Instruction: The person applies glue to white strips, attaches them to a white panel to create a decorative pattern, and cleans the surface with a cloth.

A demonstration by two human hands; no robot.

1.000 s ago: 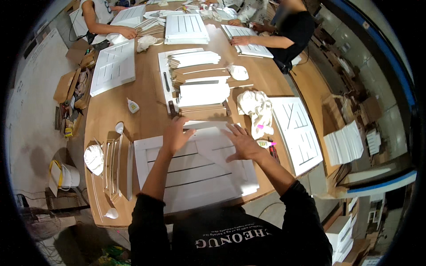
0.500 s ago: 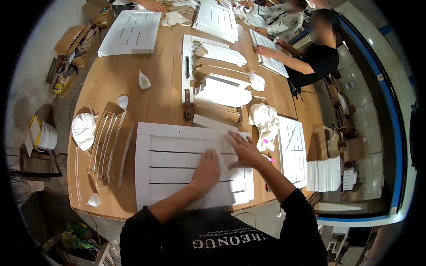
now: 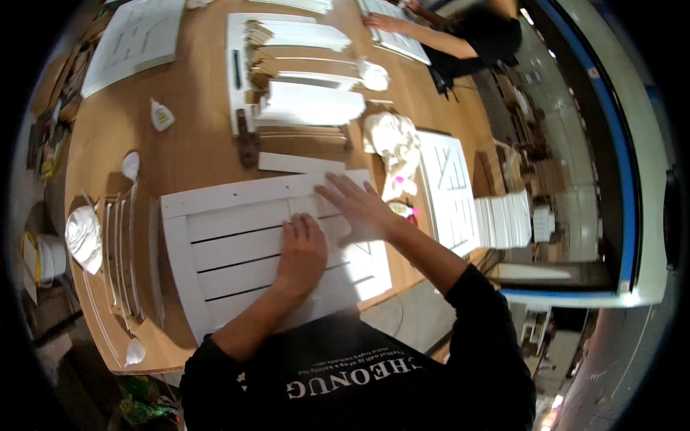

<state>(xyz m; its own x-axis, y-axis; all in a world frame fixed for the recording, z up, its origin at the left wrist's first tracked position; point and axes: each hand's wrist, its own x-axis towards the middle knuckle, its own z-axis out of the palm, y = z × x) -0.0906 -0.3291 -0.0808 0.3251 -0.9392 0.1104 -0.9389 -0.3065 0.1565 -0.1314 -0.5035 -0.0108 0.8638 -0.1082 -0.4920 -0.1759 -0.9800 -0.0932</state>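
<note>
A white slatted panel (image 3: 215, 253) with long dark slots lies on the table in front of me. My left hand (image 3: 302, 253) rests palm down on its middle, fingers bent close together and touching the surface. My right hand (image 3: 359, 206), slightly blurred, is at the panel's far right corner with fingers spread. Nothing shows in its grasp. Beyond the panel's far edge lies a loose white board (image 3: 296, 163). A small glue bottle with a pink tip (image 3: 402, 210) and a crumpled white cloth (image 3: 394, 144) are just past my right hand.
Stacked white slats (image 3: 309, 104) stand mid-table near a brown clamp-like tool (image 3: 247, 144). Thin strips (image 3: 122, 244) and a white bundle (image 3: 84, 237) lie left, below a white glue bottle (image 3: 161, 115). Another slotted panel (image 3: 447, 187) lies right; a co-worker (image 3: 467, 36) handles one beyond.
The whole view has shifted, so the table and panel appear farther left and tilted. Both my hands remain at the panel, with the right one still spread near its far right corner.
</note>
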